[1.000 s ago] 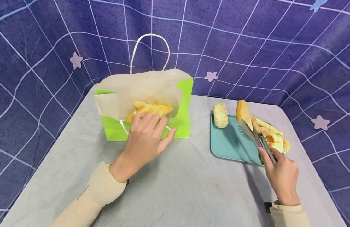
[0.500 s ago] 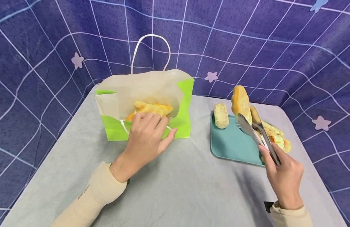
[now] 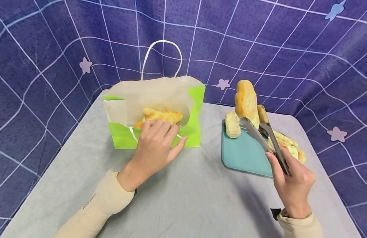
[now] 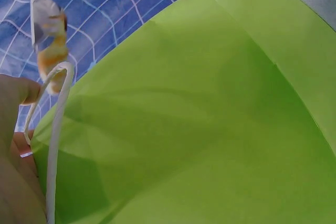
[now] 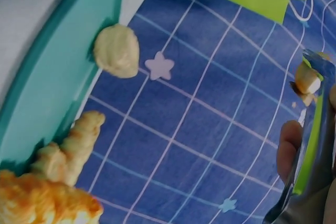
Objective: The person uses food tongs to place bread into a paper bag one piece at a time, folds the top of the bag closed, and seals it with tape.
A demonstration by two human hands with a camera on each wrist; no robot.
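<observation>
My left hand (image 3: 156, 145) grips the front rim of an upright green paper bag (image 3: 195, 115), its fingers curled over the edge. In the left wrist view, the bag's white cord handle (image 4: 56, 124) runs beside the thumb. Golden bread (image 3: 162, 115) shows inside the bag's mouth. On the right, my right hand (image 3: 293, 181) holds metal tongs (image 3: 274, 138), one arm ending in a fork shape. A long golden bread roll (image 3: 246, 102) is raised in the tongs above a teal tray (image 3: 246, 162). The right wrist view shows the tongs edge-on, with the roll partly hidden.
A pale bread piece (image 3: 232, 125) lies at the tray's back left corner. Several other pastries (image 3: 290, 145) are heaped at its right side, partly behind the tongs. A blue grid-patterned cloth (image 3: 231, 39) hangs behind the grey table (image 3: 189, 205).
My right hand has lifted the roll with the tongs from the tray's pastries, up and to the left. The left hand keeps its hold on the bag. The head view has shifted slightly.
</observation>
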